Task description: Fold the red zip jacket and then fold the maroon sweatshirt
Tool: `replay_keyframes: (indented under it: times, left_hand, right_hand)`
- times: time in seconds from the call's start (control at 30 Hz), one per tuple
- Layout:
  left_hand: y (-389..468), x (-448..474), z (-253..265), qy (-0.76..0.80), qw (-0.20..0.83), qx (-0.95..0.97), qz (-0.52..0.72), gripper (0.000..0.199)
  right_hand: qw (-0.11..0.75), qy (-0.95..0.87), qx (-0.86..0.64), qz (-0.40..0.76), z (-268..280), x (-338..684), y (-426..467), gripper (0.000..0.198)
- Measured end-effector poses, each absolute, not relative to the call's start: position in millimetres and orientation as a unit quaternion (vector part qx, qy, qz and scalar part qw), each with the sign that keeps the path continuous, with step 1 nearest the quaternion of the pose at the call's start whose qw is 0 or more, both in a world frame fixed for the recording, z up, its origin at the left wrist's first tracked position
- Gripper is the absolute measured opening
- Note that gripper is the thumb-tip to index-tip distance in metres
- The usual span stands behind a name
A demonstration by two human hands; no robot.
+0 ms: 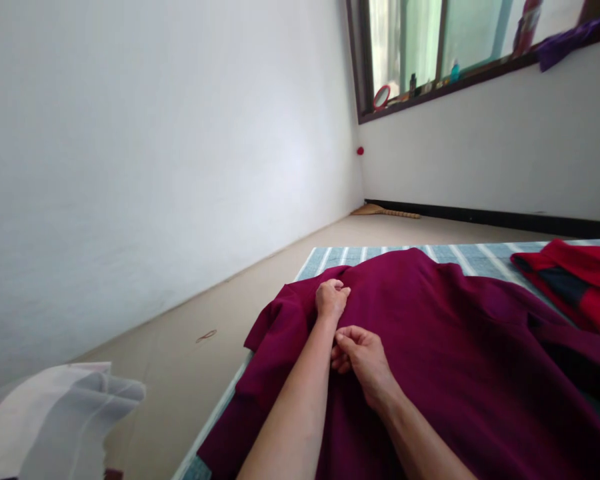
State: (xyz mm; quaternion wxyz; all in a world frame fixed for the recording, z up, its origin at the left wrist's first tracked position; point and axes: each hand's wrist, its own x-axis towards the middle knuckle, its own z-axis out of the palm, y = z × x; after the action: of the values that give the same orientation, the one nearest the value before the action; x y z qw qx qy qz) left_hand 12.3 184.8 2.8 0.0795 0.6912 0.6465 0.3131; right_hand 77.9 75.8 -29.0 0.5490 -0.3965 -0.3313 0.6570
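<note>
While the person's right hand (363, 357) has its thumb and finger pinched close together, the left hand (333, 300) curls just past it; whether either one holds the purple top (445, 353) cannot be told. The top lies spread under them on a striped mat (325, 259). Red clothes (597, 293) lie to the right.

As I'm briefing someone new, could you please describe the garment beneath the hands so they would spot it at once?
Start from the striped blue-and-white mat. A large plum garment spreads across it, beneath the left hand and the right hand. Its deeper colour and wider spread set it apart from the bright red clothing to its right.
</note>
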Motion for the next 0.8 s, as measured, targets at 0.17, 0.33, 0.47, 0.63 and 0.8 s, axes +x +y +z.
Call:
replay_keyframes:
  times: [0.17, 0.33, 0.47, 0.63, 0.8]
  left_hand:
    - [187, 18, -16, 0.66, 0.086, 0.685, 0.296, 0.027]
    - [187, 25, -28, 0.683, 0.08, 0.675, 0.268, 0.033]
    - [191, 26, -28, 0.693, 0.08, 0.672, 0.25, 0.034]
    - [194, 26, -27, 0.694, 0.068, 0.674, 0.245, 0.024]
    - [193, 27, -28, 0.698, 0.052, 0.67, 0.246, 0.017]
  right_hand:
    - [0.576, -0.334, -0.42, 0.617, -31, 77, 76, 0.023]
    - [0.608, -0.478, -0.49, 0.402, -33, 87, 79, 0.02]
    - [0.563, -0.604, -0.52, 0.218, -33, 97, 82, 0.027]
    - [0.511, -0.624, -0.546, 0.225, -38, 99, 83, 0.031]
    - [0.48, -0.625, -0.579, 0.21, -43, 96, 83, 0.028]
